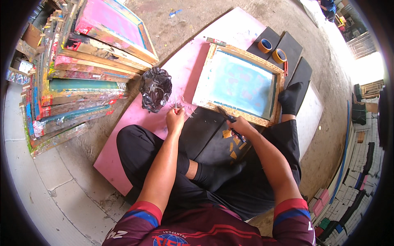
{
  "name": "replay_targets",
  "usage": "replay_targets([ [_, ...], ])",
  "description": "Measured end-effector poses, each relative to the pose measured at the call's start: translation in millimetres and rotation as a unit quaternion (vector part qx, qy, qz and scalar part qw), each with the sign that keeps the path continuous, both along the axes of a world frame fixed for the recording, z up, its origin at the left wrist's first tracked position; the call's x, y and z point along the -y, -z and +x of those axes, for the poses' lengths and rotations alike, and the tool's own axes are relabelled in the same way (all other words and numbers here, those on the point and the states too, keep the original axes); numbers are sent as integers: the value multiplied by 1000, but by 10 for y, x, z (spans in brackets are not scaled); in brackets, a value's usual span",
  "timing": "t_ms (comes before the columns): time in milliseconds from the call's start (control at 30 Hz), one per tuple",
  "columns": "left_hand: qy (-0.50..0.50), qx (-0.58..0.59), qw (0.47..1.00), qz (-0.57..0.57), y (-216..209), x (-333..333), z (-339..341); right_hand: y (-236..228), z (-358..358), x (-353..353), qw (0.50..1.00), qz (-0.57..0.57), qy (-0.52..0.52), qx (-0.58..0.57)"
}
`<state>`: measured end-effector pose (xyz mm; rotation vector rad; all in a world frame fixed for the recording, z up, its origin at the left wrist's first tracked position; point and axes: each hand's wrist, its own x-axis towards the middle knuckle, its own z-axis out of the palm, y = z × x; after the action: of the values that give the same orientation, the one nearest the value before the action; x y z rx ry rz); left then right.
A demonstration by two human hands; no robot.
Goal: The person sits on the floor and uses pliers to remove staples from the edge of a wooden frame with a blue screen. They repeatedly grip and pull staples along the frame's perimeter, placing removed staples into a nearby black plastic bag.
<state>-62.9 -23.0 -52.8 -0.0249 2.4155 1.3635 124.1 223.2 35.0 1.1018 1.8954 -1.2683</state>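
A wooden-framed printing screen [242, 82] with light blue mesh lies in front of me. My right hand [242, 127] is closed round a dark-handled tool [233, 119]; its far end meets the frame's near edge, and I cannot tell its exact kind. Left of the frame, my left hand [175, 119] is closed in a pinch, with thin pale shreds [188, 111] at its fingertips. What exactly it holds is too small to make out. Just beyond that hand stands a crumpled black plastic bag [156, 89], its mouth spread.
Several paint-stained screen frames [94, 74] are stacked at left. Under my work lies a pink board [135, 151] with black panels [201, 127], and tape scraps [234, 147] near my right hand. Two tape rolls [279, 55] sit beyond the frame. My feet flank the work.
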Motion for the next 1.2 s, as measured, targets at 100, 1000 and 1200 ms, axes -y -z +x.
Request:
replay_targets([
  [100, 4, -20, 1000, -20, 21, 21, 2, 88, 9, 114, 993, 102, -56, 10],
  [1000, 50, 326, 904, 270, -697, 297, -184, -130, -487, 1196, 985, 16, -50, -164],
  [1200, 40, 352, 891, 282, -698, 292, -220, -176, -559, 1099, 984, -41, -77, -154],
])
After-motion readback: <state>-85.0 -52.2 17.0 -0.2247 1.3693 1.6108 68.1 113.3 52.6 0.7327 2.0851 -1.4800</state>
